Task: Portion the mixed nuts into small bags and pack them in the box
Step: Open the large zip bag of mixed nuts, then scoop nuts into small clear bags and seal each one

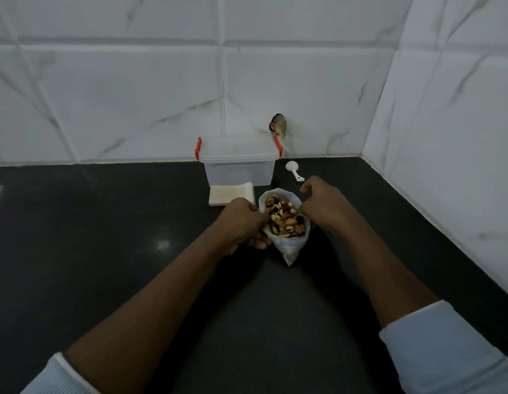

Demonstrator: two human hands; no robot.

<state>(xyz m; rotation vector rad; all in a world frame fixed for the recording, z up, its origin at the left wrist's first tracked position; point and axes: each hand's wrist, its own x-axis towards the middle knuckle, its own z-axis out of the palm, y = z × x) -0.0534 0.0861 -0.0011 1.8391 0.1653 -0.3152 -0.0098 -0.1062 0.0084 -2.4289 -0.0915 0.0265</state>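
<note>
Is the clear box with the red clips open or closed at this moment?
Closed. The lid sits flat on the box, with red clips at both ends; whether they are latched, I cannot tell.

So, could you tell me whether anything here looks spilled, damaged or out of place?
No nuts are spilled; the bag of mixed nuts sits open between the left hand and right hand. One oddity: a dark, ragged patch on the tiled wall just above the right latch of the lidded storage box, possibly a hole or damage.
</note>
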